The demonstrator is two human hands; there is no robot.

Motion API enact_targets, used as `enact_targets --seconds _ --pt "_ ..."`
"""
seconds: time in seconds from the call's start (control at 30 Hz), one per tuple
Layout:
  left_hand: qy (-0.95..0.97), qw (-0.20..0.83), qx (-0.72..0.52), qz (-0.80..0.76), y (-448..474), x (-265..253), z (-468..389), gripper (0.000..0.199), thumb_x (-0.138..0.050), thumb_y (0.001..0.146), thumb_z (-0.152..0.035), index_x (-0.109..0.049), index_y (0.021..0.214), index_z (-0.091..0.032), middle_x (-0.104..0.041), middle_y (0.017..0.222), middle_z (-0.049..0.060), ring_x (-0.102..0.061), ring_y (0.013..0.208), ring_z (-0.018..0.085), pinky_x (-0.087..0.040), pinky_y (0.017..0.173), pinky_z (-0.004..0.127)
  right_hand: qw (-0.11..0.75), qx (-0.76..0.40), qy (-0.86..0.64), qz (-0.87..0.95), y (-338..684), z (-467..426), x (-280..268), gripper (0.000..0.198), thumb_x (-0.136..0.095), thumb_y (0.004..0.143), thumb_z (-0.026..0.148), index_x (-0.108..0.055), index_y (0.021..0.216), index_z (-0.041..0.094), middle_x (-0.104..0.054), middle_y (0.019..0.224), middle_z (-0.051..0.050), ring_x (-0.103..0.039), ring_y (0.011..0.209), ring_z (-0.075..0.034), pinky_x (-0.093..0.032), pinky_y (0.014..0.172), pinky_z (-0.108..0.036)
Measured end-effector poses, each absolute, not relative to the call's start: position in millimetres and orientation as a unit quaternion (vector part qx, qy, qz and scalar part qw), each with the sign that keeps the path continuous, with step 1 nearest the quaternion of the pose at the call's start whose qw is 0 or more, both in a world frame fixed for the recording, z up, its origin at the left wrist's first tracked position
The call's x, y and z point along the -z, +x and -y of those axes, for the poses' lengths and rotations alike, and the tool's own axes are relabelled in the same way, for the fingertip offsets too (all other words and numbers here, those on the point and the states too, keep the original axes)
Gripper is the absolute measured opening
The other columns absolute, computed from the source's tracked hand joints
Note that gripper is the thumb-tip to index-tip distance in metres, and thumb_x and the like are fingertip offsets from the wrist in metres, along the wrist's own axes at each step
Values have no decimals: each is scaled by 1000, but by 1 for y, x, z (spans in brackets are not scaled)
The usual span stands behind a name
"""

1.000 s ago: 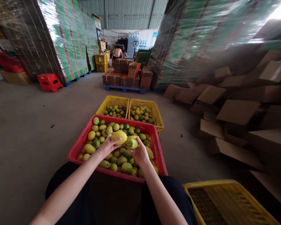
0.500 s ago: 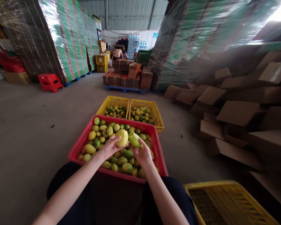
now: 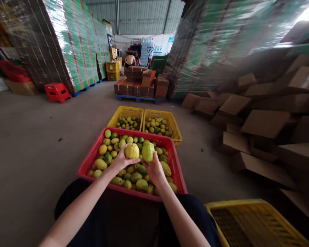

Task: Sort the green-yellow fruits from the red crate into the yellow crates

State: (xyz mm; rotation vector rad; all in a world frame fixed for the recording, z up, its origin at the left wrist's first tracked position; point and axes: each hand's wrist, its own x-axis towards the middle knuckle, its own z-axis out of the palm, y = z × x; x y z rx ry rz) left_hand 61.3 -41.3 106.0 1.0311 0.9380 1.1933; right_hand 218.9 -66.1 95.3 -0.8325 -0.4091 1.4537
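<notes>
My left hand is closed round a large, rounded yellow lemon, its stem end facing up. Beside it, my right hand grips a bumpy, greenish-yellow lemon that stands roughly upright, with the thumb along its right side. Both fruits are held over a red plastic crate filled with loose yellow and green lemons. The fingers under each held fruit are partly hidden.
Two yellow crates with more lemons stand behind the red one. Another yellow crate is at my lower right. Cardboard boxes pile up on the right. Further off are a red stool, a blue pallet and a person.
The lemon in my right hand has turned from slanted to nearly upright. My left hand has turned its lemon so the stem end shows, and the two fruits are slightly further apart.
</notes>
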Motion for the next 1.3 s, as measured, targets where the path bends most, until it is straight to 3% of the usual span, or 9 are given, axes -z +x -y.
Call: enact_targets --seconds 0.13,0.27,0.43,0.57,0.77,1.1,1.2,1.3 --pt "482 581 -518 -402 60 -114 38 76 -92 40 -12 -59 108 -22 -62 109 3 -59 107 24 -46 95 31 680 -518 -394 338 218 74 -100 43 -87 58 24 -67 97 23 -73 91 1 -67 88 -17 -54 81 -26" --pt "562 534 -513 -369 56 -126 40 68 -91 46 -14 -60 106 -24 -60 119 6 -56 113 25 -43 100 33 684 -380 -458 422 223 78 -101 62 -87 52 14 -67 109 27 -68 112 -2 -62 102 -19 -52 86 -27" --pt "664 425 -502 -354 52 -131 45 60 -91 52 -20 -64 106 -24 -62 114 6 -55 114 27 -37 107 36 669 -230 -479 520 227 79 -99 49 -84 60 17 -70 105 26 -66 114 -6 -58 113 -25 -46 102 -39" --pt "725 355 -482 -340 53 -121 42 58 -88 61 -28 -60 111 -23 -62 115 7 -57 112 26 -41 104 40 647 -118 -473 587 229 76 -89 46 -77 70 24 -63 114 24 -65 116 -9 -61 110 -28 -51 96 -48" --pt "773 293 -470 -310 52 -111 38 53 -80 73 -32 -53 117 -23 -60 118 8 -57 114 25 -43 102 39 623 -5 -452 638 231 75 -83 46 -68 78 19 -56 122 25 -62 118 -10 -62 109 -28 -54 91 -48" --pt "774 275 -474 -319 50 -114 42 50 -79 73 -26 -56 116 -23 -62 120 8 -57 117 25 -41 106 40 622 -34 -457 635 232 77 -86 45 -70 76 19 -58 120 24 -63 119 -11 -62 110 -27 -53 93 -46" --pt "731 335 -481 -350 51 -117 44 61 -86 63 -32 -58 117 -24 -63 119 7 -59 114 25 -45 102 38 611 -160 -487 604 236 79 -97 53 -80 68 29 -60 117 23 -66 117 -9 -63 108 -28 -56 88 -42" --pt "587 507 -467 -424 57 -117 45 62 -83 64 -44 -57 116 -23 -67 104 5 -68 88 21 -56 75 30 584 -372 -489 530 239 81 -108 62 -84 61 38 -59 116 23 -70 109 -6 -69 90 -24 -59 71 -34"
